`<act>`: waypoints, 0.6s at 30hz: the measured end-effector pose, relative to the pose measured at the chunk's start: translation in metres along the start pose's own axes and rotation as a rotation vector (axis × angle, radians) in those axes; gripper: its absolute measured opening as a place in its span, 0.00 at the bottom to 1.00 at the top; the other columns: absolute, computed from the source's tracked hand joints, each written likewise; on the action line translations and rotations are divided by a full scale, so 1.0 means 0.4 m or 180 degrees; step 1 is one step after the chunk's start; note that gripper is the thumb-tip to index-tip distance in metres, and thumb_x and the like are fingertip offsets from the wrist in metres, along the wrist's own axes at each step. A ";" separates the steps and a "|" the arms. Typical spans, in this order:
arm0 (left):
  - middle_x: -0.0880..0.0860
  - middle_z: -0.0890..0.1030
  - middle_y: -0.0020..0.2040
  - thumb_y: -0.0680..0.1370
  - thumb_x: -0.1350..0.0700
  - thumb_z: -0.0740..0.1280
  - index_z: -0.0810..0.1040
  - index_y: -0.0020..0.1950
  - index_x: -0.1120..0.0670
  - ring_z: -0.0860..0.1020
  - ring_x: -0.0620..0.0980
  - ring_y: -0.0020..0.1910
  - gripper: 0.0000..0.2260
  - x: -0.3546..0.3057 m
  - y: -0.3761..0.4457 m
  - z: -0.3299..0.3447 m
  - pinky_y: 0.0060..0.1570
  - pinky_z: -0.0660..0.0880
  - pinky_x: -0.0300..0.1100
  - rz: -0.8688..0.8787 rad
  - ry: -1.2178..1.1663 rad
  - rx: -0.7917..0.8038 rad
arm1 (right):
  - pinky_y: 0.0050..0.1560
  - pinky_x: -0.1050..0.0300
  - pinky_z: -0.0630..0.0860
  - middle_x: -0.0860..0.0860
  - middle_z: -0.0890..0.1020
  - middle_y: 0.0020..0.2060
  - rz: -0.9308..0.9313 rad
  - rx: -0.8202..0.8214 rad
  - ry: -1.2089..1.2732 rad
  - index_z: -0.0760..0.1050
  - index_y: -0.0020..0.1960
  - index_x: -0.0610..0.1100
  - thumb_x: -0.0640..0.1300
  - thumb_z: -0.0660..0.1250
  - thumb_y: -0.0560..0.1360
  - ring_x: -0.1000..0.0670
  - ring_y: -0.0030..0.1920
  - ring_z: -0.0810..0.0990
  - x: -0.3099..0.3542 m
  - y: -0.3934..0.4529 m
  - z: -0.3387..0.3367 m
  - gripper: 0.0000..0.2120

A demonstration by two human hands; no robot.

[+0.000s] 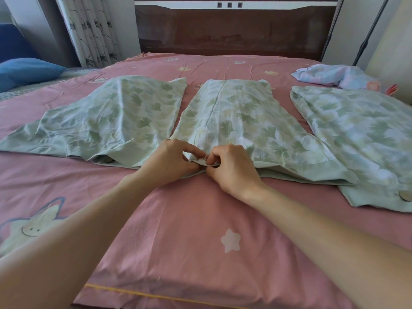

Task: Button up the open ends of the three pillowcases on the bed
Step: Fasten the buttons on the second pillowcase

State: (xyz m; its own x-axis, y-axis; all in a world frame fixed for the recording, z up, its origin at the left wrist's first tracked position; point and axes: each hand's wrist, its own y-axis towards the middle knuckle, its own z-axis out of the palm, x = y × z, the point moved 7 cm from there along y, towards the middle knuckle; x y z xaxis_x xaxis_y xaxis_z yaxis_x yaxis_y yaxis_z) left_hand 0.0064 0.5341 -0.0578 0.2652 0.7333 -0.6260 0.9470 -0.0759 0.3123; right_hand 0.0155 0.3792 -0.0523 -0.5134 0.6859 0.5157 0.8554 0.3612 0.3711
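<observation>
Green leaf-print cotton covers the middle pillowcase (240, 121), which lies flat on the pink star-patterned bedsheet (178, 230) between two matching pillowcases. At its near open hem, the left hand (171, 161) and right hand (231, 166) both pinch the fabric edge around a small pale round button (202, 159), fingertips almost touching each other.

- A home bedroom: a bed (200, 253) with a pink star-print sheet lies under the hands (200, 163).
- Beyond the hands, a dark wooden headboard (234, 34).
- Far left of them, a leaf-patterned curtain (93, 30) (and a blue pillow (26, 71) beneath it).
</observation>
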 end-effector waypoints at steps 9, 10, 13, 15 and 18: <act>0.38 0.85 0.46 0.73 0.53 0.75 0.87 0.53 0.42 0.80 0.39 0.37 0.10 -0.022 -0.001 0.004 0.43 0.75 0.36 0.0284 0.0526 -0.0138 | 0.52 0.47 0.80 0.50 0.85 0.45 -0.0059 0.0061 0.0180 0.83 0.48 0.47 0.42 0.73 0.74 0.46 0.50 0.82 -0.008 0.003 -0.001 0.03; 0.41 0.85 0.49 0.73 0.52 0.73 0.87 0.54 0.43 0.79 0.40 0.38 0.11 -0.028 -0.002 0.008 0.44 0.77 0.40 0.0338 0.0646 -0.0137 | 0.52 0.46 0.80 0.50 0.85 0.44 -0.0055 0.0061 0.0187 0.83 0.47 0.48 0.43 0.73 0.74 0.46 0.49 0.82 -0.008 0.005 0.000 0.03; 0.43 0.84 0.56 0.75 0.54 0.70 0.86 0.58 0.46 0.81 0.46 0.46 0.13 -0.047 -0.004 0.014 0.48 0.79 0.46 0.0438 0.0914 -0.0200 | 0.52 0.45 0.80 0.48 0.84 0.46 -0.0082 0.0082 0.0151 0.82 0.49 0.50 0.45 0.72 0.75 0.45 0.51 0.81 -0.008 0.010 -0.002 0.03; 0.44 0.83 0.59 0.76 0.56 0.70 0.86 0.60 0.48 0.81 0.49 0.47 0.14 -0.053 -0.003 0.014 0.49 0.80 0.49 0.0467 0.0978 -0.0189 | 0.53 0.48 0.78 0.48 0.82 0.46 -0.0209 0.0085 0.0073 0.81 0.51 0.50 0.43 0.72 0.76 0.45 0.51 0.79 -0.007 0.009 -0.012 0.05; 0.44 0.83 0.59 0.77 0.58 0.68 0.85 0.61 0.49 0.79 0.46 0.45 0.14 -0.050 0.000 0.005 0.50 0.80 0.51 0.0451 0.1042 -0.0137 | 0.58 0.47 0.75 0.54 0.81 0.47 -0.0487 0.0148 -0.0139 0.79 0.55 0.48 0.37 0.70 0.74 0.48 0.52 0.77 -0.015 -0.001 -0.042 0.12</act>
State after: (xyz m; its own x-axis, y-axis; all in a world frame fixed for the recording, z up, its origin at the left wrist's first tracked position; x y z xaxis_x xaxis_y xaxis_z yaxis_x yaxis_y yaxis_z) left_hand 0.0013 0.5181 -0.0466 0.3144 0.8957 -0.3145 0.8946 -0.1688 0.4138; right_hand 0.0172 0.3643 -0.0425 -0.6354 0.6471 0.4214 0.7702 0.4918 0.4061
